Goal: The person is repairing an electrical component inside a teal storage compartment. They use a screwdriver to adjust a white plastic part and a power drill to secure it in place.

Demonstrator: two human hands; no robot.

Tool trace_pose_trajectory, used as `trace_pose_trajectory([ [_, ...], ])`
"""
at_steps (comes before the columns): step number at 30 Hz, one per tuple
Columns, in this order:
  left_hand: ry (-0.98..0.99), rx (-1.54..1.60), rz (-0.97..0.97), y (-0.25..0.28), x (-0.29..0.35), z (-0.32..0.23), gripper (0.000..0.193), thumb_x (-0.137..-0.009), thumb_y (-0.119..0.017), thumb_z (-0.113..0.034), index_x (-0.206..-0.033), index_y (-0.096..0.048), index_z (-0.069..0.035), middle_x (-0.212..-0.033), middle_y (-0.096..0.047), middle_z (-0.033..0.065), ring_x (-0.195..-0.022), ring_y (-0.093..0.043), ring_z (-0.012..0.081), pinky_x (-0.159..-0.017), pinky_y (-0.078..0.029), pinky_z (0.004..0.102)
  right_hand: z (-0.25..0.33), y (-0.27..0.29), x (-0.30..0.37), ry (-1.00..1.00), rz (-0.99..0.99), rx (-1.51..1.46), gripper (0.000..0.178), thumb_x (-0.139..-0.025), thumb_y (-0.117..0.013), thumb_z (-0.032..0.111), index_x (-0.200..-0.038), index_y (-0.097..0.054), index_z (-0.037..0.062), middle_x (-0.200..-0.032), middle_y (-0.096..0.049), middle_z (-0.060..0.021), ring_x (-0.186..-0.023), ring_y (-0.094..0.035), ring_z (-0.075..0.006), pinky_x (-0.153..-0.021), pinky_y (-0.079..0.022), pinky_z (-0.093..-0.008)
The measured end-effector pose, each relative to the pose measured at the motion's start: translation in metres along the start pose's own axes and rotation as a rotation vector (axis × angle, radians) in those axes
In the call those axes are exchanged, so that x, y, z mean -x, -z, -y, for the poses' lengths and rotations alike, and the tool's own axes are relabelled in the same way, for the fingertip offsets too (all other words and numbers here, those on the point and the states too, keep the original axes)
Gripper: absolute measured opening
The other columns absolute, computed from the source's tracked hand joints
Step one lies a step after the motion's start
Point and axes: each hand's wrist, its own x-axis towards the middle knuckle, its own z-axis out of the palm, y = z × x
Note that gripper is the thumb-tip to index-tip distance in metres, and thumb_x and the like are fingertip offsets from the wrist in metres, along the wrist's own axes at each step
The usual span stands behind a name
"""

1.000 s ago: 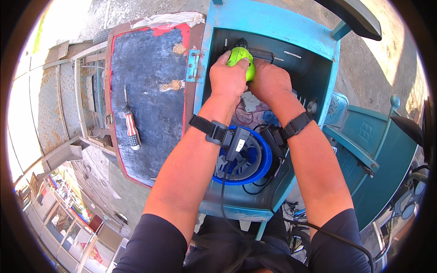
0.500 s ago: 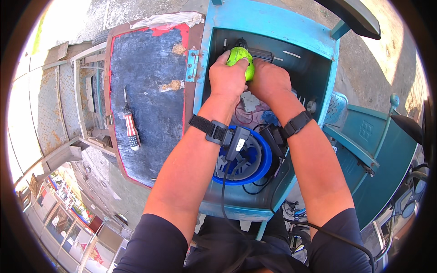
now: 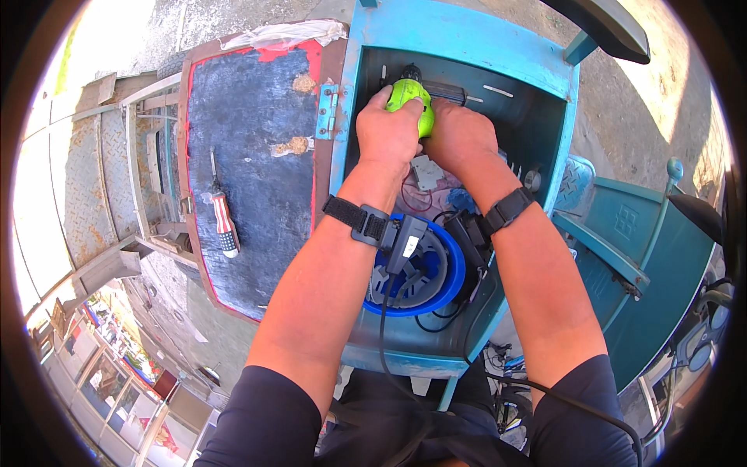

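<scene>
Carefully, the green drill (image 3: 409, 101) is held inside the far end of the blue box (image 3: 459, 25), wrapped by the left hand (image 3: 386, 128). The right hand (image 3: 464, 138) is tucked close against it, but its fingers are hidden, so its grip cannot be told. If the left hold is loosened, the drill might be dropped or bumped. Its black nose (image 3: 412, 73) is pointed away, its long axis running near to far, tipped slightly left.

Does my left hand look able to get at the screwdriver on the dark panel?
Probably yes: the screwdriver lies uncovered on the dark panel, off to the left. But your left hand holds the green drill, so it would likely need to let go first.
</scene>
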Motion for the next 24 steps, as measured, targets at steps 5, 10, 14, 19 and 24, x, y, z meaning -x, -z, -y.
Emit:
trace_pose_trajectory([
  [5,-0.002,-0.002,0.003,0.0009,-0.0008,0.0002,0.066,-0.087,-0.072,-0.018,-0.145,-0.053,0.005,-0.103,-0.069,0.0172,-0.064,-0.064,0.0204,-0.046,-0.051,0.0336,-0.0004,-0.0005,-0.0010,-0.008,0.003,-0.007,0.046,-0.079,-0.078,0.029,-0.116,-0.064,0.0066,-0.104,-0.075,-0.0199,-0.097,-0.074,-0.0362,-0.082,-0.059,-0.0464],
  [10,0.001,0.001,0.002,0.0004,-0.0002,-0.0008,0.066,-0.087,-0.072,-0.017,-0.146,-0.052,0.005,-0.103,-0.069,0.0172,-0.063,-0.064,0.0203,-0.045,-0.051,0.0334,0.0000,-0.0004,-0.0010,-0.006,0.004,-0.012,0.044,-0.079,-0.078,0.029,-0.115,-0.064,0.0066,-0.104,-0.075,-0.0199,-0.097,-0.074,-0.0363,-0.083,-0.059,-0.0467],
  [14,0.006,-0.002,-0.001,0.0003,-0.0006,-0.0010,0.064,-0.087,-0.072,-0.017,-0.145,-0.053,0.004,-0.104,-0.069,0.0167,-0.064,-0.064,0.0205,-0.045,-0.051,0.0333,0.0003,0.0009,-0.0012,-0.013,0.017,-0.009,0.044,-0.079,-0.077,0.028,-0.115,-0.064,0.0069,-0.105,-0.075,-0.0199,-0.098,-0.073,-0.0364,-0.083,-0.059,-0.0465],
  [19,0.038,-0.001,-0.014,-0.0020,0.0038,-0.0067,0.053,-0.090,-0.073,-0.015,-0.139,-0.059,0.002,-0.105,-0.070,0.0122,-0.071,-0.065,0.0182,-0.045,-0.048,0.0301,-0.0008,-0.0003,-0.0020,-0.008,0.009,-0.015,0.044,-0.078,-0.077,0.027,-0.115,-0.064,0.0071,-0.104,-0.075,-0.0197,-0.097,-0.073,-0.0365,-0.083,-0.059,-0.0466],
  [24,0.028,0.008,-0.004,-0.0011,0.0024,-0.0059,0.059,-0.088,-0.072,-0.017,-0.142,-0.056,0.003,-0.106,-0.069,0.0153,-0.068,-0.065,0.0200,-0.046,-0.051,0.0319,-0.0013,-0.0014,-0.0022,-0.011,-0.001,-0.018,0.043,-0.078,-0.076,0.026,-0.115,-0.065,0.0069,-0.103,-0.075,-0.0197,-0.097,-0.073,-0.0364,-0.083,-0.059,-0.0467],
])
